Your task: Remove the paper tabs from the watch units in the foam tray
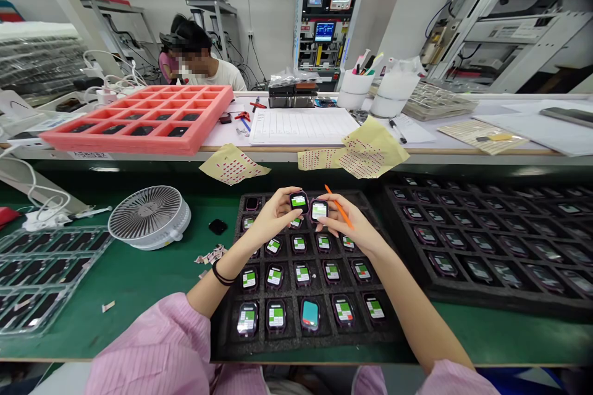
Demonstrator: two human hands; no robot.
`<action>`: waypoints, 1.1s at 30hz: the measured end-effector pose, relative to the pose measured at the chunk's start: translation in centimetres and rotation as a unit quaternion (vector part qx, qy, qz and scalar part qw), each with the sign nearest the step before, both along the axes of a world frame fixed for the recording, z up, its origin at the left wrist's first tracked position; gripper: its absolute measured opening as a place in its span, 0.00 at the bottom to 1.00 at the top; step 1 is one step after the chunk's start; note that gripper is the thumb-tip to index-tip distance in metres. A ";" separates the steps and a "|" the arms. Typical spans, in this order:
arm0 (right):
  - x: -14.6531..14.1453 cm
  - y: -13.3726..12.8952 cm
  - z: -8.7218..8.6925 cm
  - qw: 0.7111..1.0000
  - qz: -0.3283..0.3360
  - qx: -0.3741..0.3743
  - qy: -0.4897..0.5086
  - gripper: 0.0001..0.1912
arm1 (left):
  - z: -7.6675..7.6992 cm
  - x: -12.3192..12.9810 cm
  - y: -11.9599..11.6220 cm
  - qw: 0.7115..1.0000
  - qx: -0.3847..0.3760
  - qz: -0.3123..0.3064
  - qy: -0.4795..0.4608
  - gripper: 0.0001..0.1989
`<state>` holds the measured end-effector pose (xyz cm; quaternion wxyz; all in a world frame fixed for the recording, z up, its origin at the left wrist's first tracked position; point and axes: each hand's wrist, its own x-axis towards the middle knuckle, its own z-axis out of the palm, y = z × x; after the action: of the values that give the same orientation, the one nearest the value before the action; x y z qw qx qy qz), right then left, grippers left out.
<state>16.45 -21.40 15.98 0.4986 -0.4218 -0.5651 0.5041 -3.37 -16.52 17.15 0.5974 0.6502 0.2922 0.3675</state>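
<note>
My left hand (pixel 277 216) grips a smartwatch case (pixel 299 200) whose lit screen shows green and white. Right beside it, my right hand (pixel 345 222) grips a second smartwatch case (pixel 319 210), its screen mostly white with some green. An orange pen-like stick (pixel 340 207) is also tucked in the right hand, pointing up and left. Both hands are above the far rows of a black foam tray (pixel 290 336), whose pockets hold several more watches, most with lit green-and-white screens. One watch (pixel 310 313) in the front row shows a teal screen. My hands hide some pockets.
A second black foam tray (pixel 435 287) of watches lies at the right. Left are a white fan (pixel 151 216), a dark watch piece (pixel 217 226) and a clear tray (pixel 99 237). A pink foam tray (pixel 185 147) and paper sheets (pixel 301 126) occupy the shelf. A co-worker (pixel 222 74) sits beyond.
</note>
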 end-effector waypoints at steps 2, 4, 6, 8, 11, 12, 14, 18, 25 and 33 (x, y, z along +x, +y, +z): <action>0.0 0.0 -0.1 1.000 -0.004 -0.003 -0.001 0.19 | 0.0 0.0 0.0 1.000 -0.001 0.008 0.004 0.21; 0.0 -0.1 -0.1 1.000 -0.013 -0.007 0.000 0.17 | 0.1 0.0 0.1 1.000 0.000 0.016 0.011 0.19; 0.0 -0.1 -0.2 1.000 -0.021 -0.009 0.003 0.14 | 0.3 -0.1 0.1 1.000 0.005 0.020 0.022 0.17; 0.1 -0.1 -0.2 1.000 -0.024 -0.006 0.007 0.13 | 0.4 -0.1 0.0 0.999 0.008 0.023 0.033 0.17; 0.1 -0.2 -0.2 1.000 -0.023 -0.009 0.014 0.13 | 0.5 0.0 0.0 0.999 0.008 0.020 0.026 0.18; 0.1 -0.2 -0.1 1.000 -0.023 -0.012 0.015 0.14 | 0.4 0.0 0.0 1.000 0.007 0.017 0.020 0.19; 0.0 -0.2 -0.1 0.999 -0.026 -0.016 0.017 0.15 | 0.3 0.1 -0.1 1.000 0.006 0.013 0.012 0.20; 0.0 -0.2 0.0 0.999 -0.031 -0.017 0.018 0.15 | 0.2 0.1 -0.1 1.000 0.009 0.013 0.011 0.20; 0.1 -0.1 -0.1 0.999 -0.049 -0.017 0.010 0.14 | 0.4 0.0 0.0 0.999 0.015 0.025 0.033 0.15; 0.0 0.0 0.1 1.000 -0.020 -0.004 0.005 0.21 | -0.5 0.0 0.2 1.000 0.016 -0.019 0.008 0.22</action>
<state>16.50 -21.37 16.07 0.5097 -0.4322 -0.5525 0.4982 -3.36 -16.31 16.67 0.5919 0.6677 0.2783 0.3554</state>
